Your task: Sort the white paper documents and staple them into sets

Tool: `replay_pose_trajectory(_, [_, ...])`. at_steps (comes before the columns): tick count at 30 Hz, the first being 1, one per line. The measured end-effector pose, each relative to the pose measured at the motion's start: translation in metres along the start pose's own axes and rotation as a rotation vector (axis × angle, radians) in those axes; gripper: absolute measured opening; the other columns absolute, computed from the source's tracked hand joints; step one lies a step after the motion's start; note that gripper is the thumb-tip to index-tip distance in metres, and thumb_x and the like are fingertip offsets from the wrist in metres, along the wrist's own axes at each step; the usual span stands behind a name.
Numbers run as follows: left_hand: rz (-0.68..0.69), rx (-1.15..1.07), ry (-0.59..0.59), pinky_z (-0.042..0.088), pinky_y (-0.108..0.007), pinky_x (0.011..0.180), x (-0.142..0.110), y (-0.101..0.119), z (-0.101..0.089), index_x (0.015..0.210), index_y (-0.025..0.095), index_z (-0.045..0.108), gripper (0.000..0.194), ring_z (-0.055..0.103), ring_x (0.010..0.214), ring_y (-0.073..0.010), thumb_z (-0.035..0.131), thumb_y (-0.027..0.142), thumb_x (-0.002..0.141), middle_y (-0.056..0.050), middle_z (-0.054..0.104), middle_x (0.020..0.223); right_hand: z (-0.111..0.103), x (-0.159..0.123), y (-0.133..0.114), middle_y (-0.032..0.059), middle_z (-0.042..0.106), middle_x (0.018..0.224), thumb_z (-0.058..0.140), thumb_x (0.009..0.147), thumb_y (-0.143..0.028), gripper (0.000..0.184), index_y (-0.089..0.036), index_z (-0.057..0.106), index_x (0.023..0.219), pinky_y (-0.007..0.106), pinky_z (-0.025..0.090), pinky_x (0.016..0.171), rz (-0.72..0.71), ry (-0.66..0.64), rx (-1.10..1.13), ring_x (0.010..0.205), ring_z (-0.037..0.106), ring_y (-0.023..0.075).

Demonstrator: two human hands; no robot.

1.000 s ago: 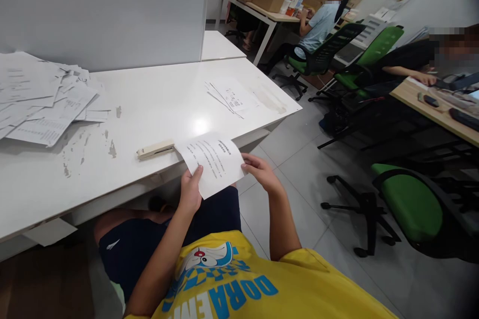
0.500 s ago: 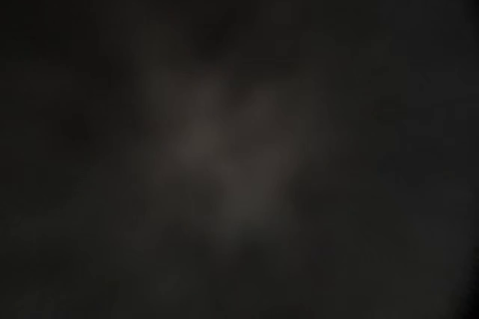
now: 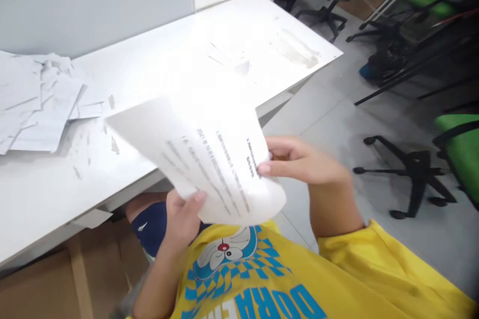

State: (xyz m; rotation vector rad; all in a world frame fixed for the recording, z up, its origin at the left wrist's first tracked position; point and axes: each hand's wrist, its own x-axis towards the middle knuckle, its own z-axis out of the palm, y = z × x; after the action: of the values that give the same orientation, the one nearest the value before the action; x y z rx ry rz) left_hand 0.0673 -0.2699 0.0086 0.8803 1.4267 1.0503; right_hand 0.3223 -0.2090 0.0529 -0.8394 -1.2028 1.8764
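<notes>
I hold a white printed sheet of paper over my lap, in front of the white desk. My left hand grips its lower edge, thumb on top. My right hand pinches its right edge, fingers closed on it. The sheet is tilted and blurred by motion. It covers the spot on the desk edge where a beige stapler lay earlier, so the stapler is hidden.
A messy heap of papers lies at the desk's left. A few sheets rest at its far right, washed out by glare. Green office chairs stand on the tiled floor to the right. A grey partition backs the desk.
The view went dark for a moment, then came back closer and lower. The sheet is now raised nearer to me, tilted and spread wider between both hands.
</notes>
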Motion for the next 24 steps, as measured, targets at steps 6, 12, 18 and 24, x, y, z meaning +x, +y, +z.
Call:
replay_pose_trajectory(6, [0.368, 0.135, -0.030, 0.052, -0.029, 0.076, 0.059, 0.039, 0.001, 0.124, 0.020, 0.060, 0.050, 0.062, 0.086, -0.0186, 0.067, 0.041, 0.079, -0.004, 0.064, 0.090, -0.013, 0.046, 0.040, 0.0038, 0.074, 0.103, 0.076, 0.074, -0.034, 0.032, -0.023, 0.071, 0.104, 0.042, 0.061, 0.083, -0.138, 0.366, 0.075, 0.105, 0.068, 0.0279])
replay_pose_trajectory(12, [0.850, 0.806, 0.208, 0.042, -0.039, 0.099, 0.084, 0.053, -0.037, 0.132, 0.024, 0.051, 0.044, 0.050, 0.119, -0.0242, 0.054, 0.034, 0.090, -0.007, 0.061, 0.116, -0.021, 0.084, 0.093, 0.0034, 0.074, 0.109, 0.073, 0.073, -0.026, 0.027, -0.021, 0.069, 0.099, 0.038, 0.052, 0.100, -0.359, 0.777, 0.391, 0.110, 0.066, 0.0222])
replay_pose_trajectory(18, [0.908, 1.194, 0.149, 0.039, -0.042, 0.098, 0.136, 0.015, -0.052, 0.131, 0.019, 0.053, 0.041, 0.052, 0.119, -0.0271, 0.043, 0.035, 0.095, -0.012, 0.062, 0.125, 0.016, 0.102, 0.122, 0.0046, 0.074, 0.107, 0.072, 0.073, -0.029, 0.030, -0.020, 0.067, 0.102, 0.040, 0.053, 0.097, -0.362, 0.831, 0.422, 0.107, 0.066, 0.0219])
replay_pose_trajectory(24, [0.947, 1.257, 0.191, 0.039, -0.038, 0.089, 0.136, 0.006, -0.051, 0.133, 0.020, 0.053, 0.039, 0.058, 0.106, -0.0232, 0.037, 0.028, 0.098, -0.010, 0.066, 0.119, 0.052, 0.097, 0.131, 0.0088, 0.071, 0.113, 0.072, 0.075, -0.039, 0.041, -0.019, 0.064, 0.110, 0.041, 0.056, 0.085, -0.285, 0.828, 0.307, 0.102, 0.067, 0.0251])
